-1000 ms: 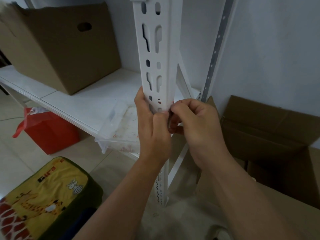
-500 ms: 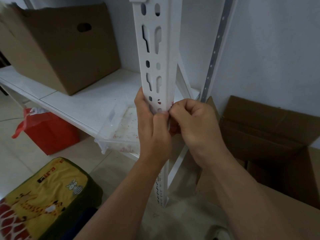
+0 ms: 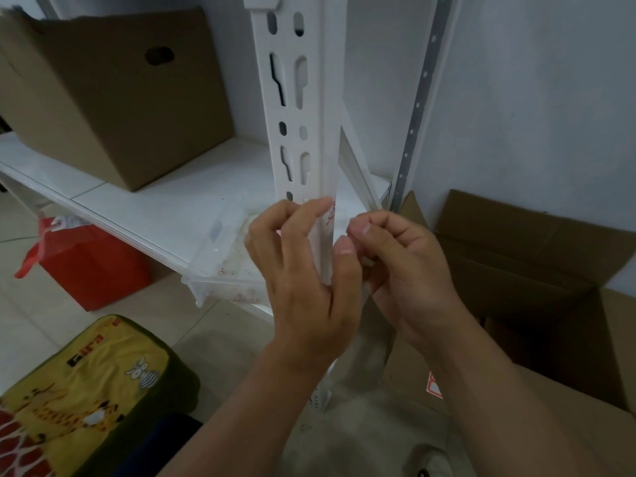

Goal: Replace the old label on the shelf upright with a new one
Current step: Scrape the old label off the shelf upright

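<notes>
Being worked at the level of the lower shelf board, a white slotted shelf upright [image 3: 303, 98] is being flanked by two bare hands. The left hand [image 3: 303, 270] is being held against the upright's front face, its fingers curled, with its fingertips [image 3: 318, 204] and thumb lying at the corner edge; whether anything is being pinched there cannot be told. A white label with red print [image 3: 330, 213] is being shown on that corner, just beside the left fingertips and partly hidden by them. The right hand [image 3: 402, 266] is being kept just to the right of the upright, its fingers curled and its thumb tip drawn in toward them; whether a scrap is being held between them cannot be told. The two hands are being kept close together, one on either side of the post.

A white shelf [image 3: 144, 187] is being occupied by a brown cardboard box [image 3: 103, 98] at the rear left and by a clear plastic tray [image 3: 223, 266] overhanging its front edge beside the left hand. A red bag [image 3: 93, 263] is being seen on the tiled floor beneath the shelf, with a yellow printed cushion [image 3: 82, 390] nearer the camera. An open carton [image 3: 537, 287] is being seen at the right, against the wall.
</notes>
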Available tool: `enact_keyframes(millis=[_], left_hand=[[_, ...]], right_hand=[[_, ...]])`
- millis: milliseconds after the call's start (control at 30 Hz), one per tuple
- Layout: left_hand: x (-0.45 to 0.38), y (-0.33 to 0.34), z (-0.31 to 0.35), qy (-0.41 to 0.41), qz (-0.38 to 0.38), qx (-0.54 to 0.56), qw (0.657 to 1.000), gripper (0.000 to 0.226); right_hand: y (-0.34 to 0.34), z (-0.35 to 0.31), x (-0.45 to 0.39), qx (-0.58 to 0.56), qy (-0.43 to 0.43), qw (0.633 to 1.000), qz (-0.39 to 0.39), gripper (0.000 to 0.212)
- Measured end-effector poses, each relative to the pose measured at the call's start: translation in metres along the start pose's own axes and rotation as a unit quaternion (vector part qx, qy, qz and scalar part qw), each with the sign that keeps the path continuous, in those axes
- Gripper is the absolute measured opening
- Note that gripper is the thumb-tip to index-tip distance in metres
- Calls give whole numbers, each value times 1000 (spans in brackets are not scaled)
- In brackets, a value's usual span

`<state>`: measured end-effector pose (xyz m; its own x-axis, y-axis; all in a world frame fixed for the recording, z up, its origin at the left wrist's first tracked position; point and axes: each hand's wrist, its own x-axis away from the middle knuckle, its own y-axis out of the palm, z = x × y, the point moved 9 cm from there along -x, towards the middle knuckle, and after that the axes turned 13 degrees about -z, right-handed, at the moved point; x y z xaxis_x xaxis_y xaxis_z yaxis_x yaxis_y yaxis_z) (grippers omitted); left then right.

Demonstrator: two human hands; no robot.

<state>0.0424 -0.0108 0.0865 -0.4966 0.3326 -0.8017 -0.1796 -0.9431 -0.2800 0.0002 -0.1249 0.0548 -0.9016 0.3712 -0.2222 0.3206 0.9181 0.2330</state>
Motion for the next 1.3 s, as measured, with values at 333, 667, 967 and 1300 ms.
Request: enact_keyframes(millis=[333,667,967,1300], left_hand=[[-1,6,-9,-58,-78,151,984,9],[-6,-10,-33,-137,-18,173,975,34],[-14,-16,-145,-339,-54,1,939,36],[5,15,-195,-414,-203,-115,880,45]], right_hand=[[-6,8,0,3,-8,1000,-21,24],[-2,1,0,120,-49,992,11,24],[11,-17,9,392,-178,899,82,21],[23,-20,11,513,-252,816,85,27]])
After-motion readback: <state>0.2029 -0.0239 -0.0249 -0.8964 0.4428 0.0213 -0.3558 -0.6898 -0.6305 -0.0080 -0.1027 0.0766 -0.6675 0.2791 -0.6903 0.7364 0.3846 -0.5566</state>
